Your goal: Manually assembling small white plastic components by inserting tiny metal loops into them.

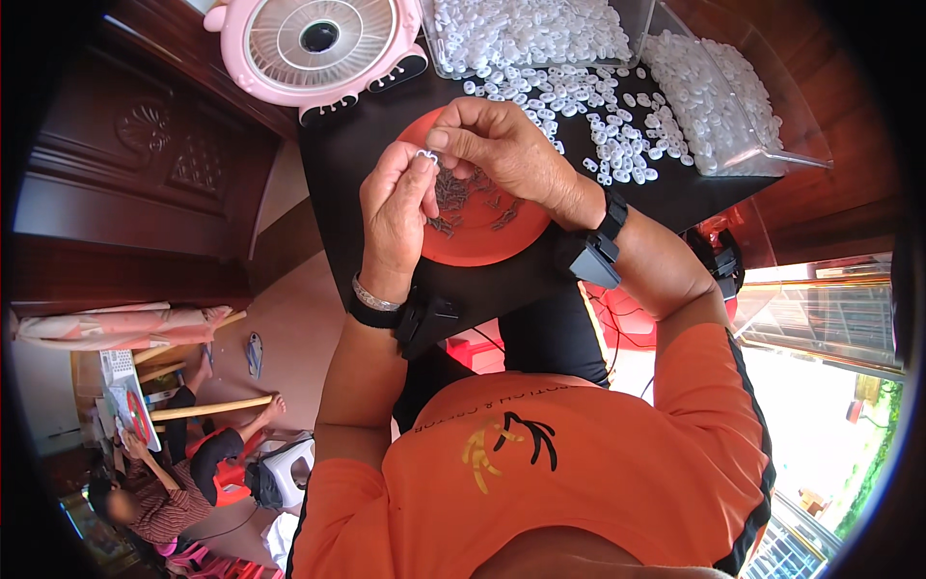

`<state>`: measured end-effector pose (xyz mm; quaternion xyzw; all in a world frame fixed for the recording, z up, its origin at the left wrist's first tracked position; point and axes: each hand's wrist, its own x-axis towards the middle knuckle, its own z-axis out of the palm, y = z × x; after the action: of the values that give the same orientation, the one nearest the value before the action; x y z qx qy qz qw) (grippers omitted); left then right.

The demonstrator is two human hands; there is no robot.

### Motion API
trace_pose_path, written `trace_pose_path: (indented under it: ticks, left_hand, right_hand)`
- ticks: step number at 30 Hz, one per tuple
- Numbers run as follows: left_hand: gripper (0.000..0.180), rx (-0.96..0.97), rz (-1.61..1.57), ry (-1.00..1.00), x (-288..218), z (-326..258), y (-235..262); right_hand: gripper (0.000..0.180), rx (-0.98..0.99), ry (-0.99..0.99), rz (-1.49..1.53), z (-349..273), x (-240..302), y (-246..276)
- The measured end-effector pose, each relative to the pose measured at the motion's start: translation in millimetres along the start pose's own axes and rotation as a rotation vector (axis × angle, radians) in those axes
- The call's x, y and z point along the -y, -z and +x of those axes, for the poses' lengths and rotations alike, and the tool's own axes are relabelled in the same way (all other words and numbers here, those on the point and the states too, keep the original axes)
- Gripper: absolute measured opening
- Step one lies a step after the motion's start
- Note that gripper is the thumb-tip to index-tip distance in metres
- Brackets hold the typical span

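My left hand (394,207) pinches a small white plastic piece (427,154) between thumb and fingertips, above an orange-red plate. Close beside it, my right hand (502,150) has thumb and forefinger pressed together at the piece; whatever lies between those fingertips is too small to make out. Under both hands the round plate (473,249) holds many small dark metal screws (451,193). To the right, loose white oval pieces with two holes (617,145) are scattered over the black table (333,183).
Behind the plate stands a clear bin (535,29) heaped with white pieces; another clear bin (719,101) lies tilted at the right. A pink fan (318,43) is at the back left. Farther off at lower left, another person (159,502) sits at a separate table.
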<state>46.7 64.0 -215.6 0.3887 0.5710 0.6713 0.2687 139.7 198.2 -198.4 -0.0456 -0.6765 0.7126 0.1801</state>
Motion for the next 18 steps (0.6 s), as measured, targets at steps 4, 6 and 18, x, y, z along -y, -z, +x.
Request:
trace_pose_path:
  ticks: [4,6,18]
  left_hand:
    - [0.02,-0.004,-0.063,0.017,-2.3,-0.4,0.8]
    - [0.02,0.004,-0.067,0.015,-1.6,0.3,1.0]
    - [0.022,-0.008,-0.001,0.014,0.6,0.4,0.2]
  right_hand:
    - [0.021,-0.019,0.004,-0.009,1.2,-1.5,0.1]
    - [0.021,-0.019,0.007,-0.008,1.5,-1.8,0.1]
    - [0.022,-0.031,0.031,-0.084,0.6,-1.8,-2.1]
